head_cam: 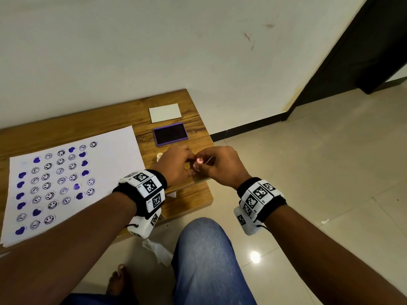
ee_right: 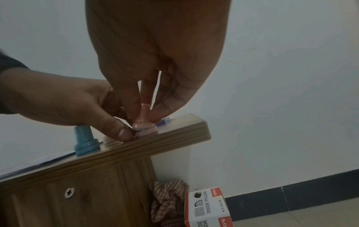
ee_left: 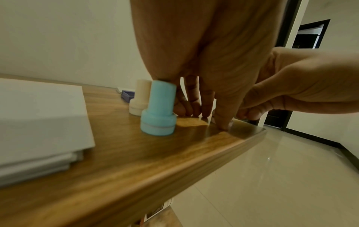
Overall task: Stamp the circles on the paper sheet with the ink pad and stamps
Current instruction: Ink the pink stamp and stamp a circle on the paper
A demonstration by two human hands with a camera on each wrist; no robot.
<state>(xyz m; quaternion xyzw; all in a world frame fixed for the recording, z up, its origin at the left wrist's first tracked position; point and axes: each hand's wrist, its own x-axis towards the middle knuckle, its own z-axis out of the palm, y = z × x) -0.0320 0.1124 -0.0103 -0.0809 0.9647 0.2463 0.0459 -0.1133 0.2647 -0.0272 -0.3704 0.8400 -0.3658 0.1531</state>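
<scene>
Pink stamp point(ee_right: 144, 121): right hand point(ee_right: 155, 61) pinches its stem, left hand point(ee_right: 64, 102) seemingly pinching its cap.

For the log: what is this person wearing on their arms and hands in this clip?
Both forearms are bare, with no sleeves, and the left hand and right hand wear no gloves. Each wrist carries a black band ringed with white blocks bearing black-and-white square markers. A white camera housing hangs under each wrist, with a thin black cord.

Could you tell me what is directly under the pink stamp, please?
The pink stamp stands on a pale cap-like base at the wooden table edge; its stamping face is covered.
</scene>
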